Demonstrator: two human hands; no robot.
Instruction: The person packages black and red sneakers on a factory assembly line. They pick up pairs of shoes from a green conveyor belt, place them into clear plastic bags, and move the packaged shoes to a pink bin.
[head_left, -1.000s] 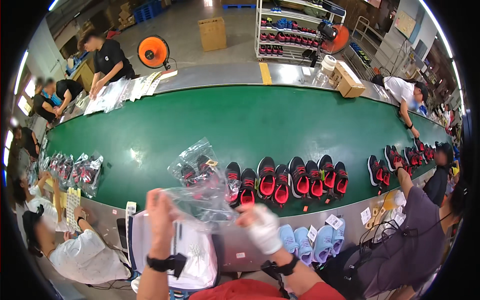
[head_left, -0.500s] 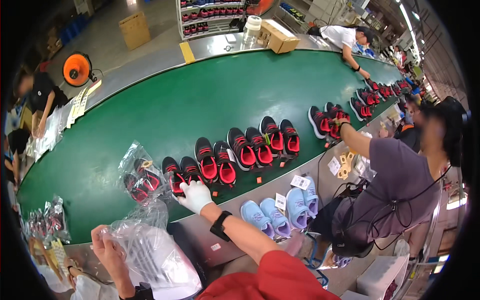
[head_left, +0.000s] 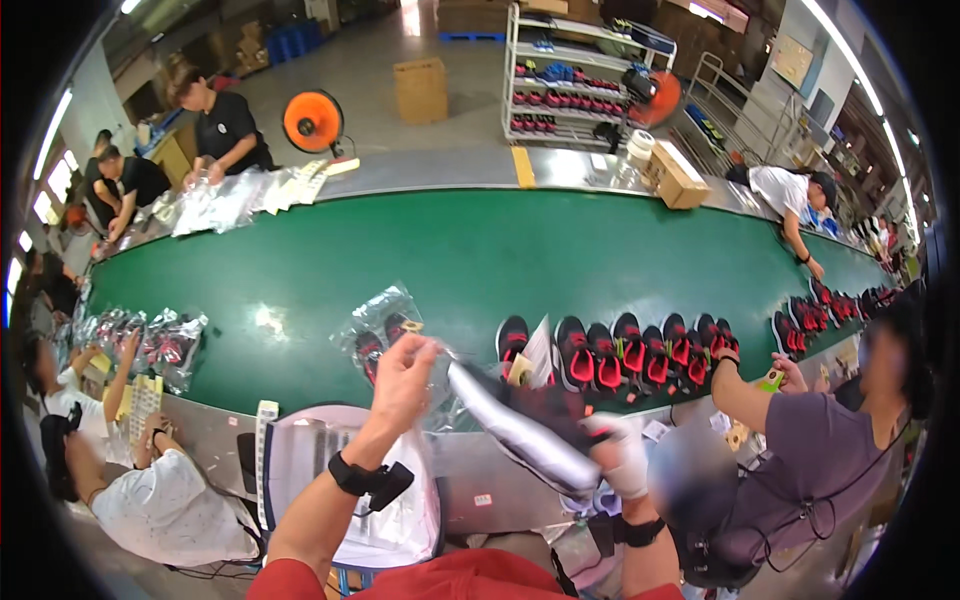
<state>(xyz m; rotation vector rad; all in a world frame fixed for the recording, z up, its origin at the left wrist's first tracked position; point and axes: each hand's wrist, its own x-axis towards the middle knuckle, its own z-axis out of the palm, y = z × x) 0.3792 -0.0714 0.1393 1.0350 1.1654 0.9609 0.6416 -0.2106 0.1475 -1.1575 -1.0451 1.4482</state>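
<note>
My right hand (head_left: 622, 460), in a white glove, grips a black sports shoe (head_left: 515, 430) by one end. The shoe is tilted, its white sole toward me, and blurred by motion. My bare left hand (head_left: 403, 380) is raised to its left, fingers pinched on the edge of a clear plastic bag (head_left: 448, 405). That bag hangs beside the shoe's other end; how far they overlap is unclear. Behind the shoe, a single black and red shoe (head_left: 512, 338) stands on the green belt near a paper tag (head_left: 537, 352). A bagged pair of shoes (head_left: 368, 345) lies behind my left hand.
Several black and red shoes (head_left: 630, 345) line the green conveyor belt (head_left: 400, 240) to the right. A stack of clear bags (head_left: 310, 460) is at my lower left. Co-workers sit close on both sides, one in a purple shirt (head_left: 800, 440) at right.
My right hand has lifted a shoe off the belt and brought it toward me. My left hand has risen from the bag stack with a bag. The view has turned left.
</note>
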